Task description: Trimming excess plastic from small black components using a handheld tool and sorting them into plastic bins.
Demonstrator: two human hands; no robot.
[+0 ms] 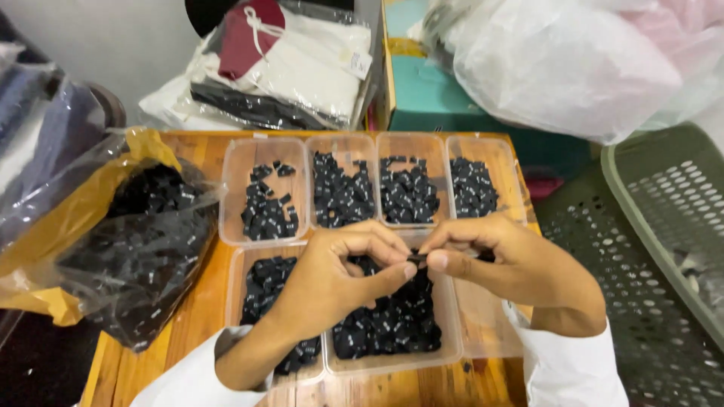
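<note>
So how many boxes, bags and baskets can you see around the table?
Clear boxes: 7
Bag of black bits: 1
Green baskets: 1
Total: 9
Both hands pinch one black bit.

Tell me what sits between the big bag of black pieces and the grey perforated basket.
In the head view, clear plastic trays of small black pieces fill the wooden table between bag and basket.
</note>
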